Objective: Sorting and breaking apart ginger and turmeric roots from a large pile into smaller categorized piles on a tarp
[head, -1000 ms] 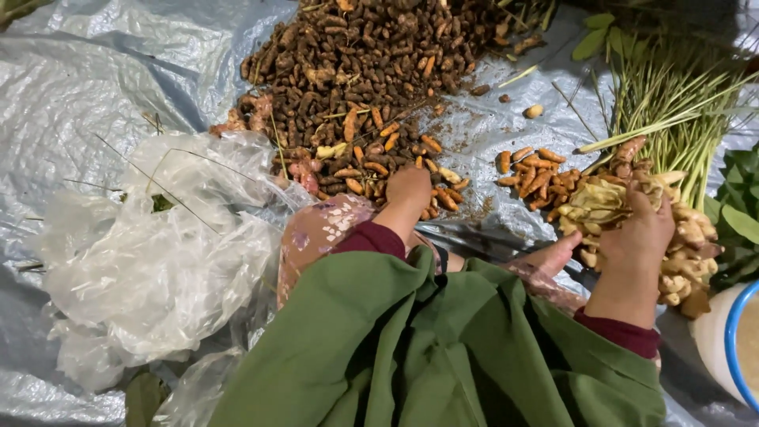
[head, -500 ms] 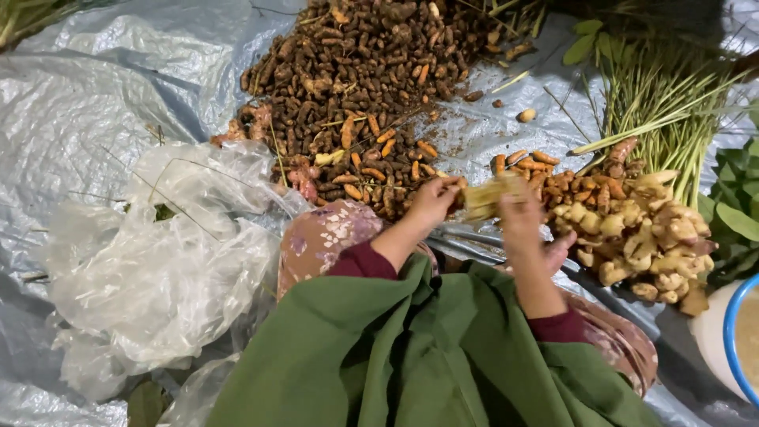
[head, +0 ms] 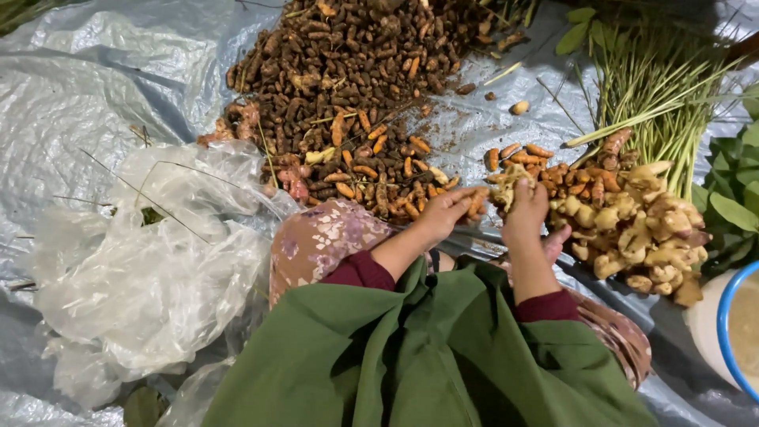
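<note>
Head view shows both hands met above the tarp (head: 95, 95), much as half a second ago, whereas a second ago the right hand was out on the pale ginger pile (head: 640, 229) and the left rested at the edge of the brown roots. Now the left hand (head: 447, 212) has its fingers curled narrowly around a small orange root piece (head: 477, 204), which lies against the fingertips at the hand's right edge. The right hand (head: 528, 207) is closed on a pale, knobbly ginger piece (head: 504, 183) that sticks out above its fingers, just beside the left hand's root. Clear crumpled plastic bags (head: 150, 277) lie in a loose heap at the left, well apart from the hands; no labels can be made out on them. A big heap of dark brown roots (head: 356, 71) fills the top centre, green stalks (head: 656, 87) lie at upper right, and a white, blue-rimmed bucket (head: 723, 324) sits at the right edge.
</note>
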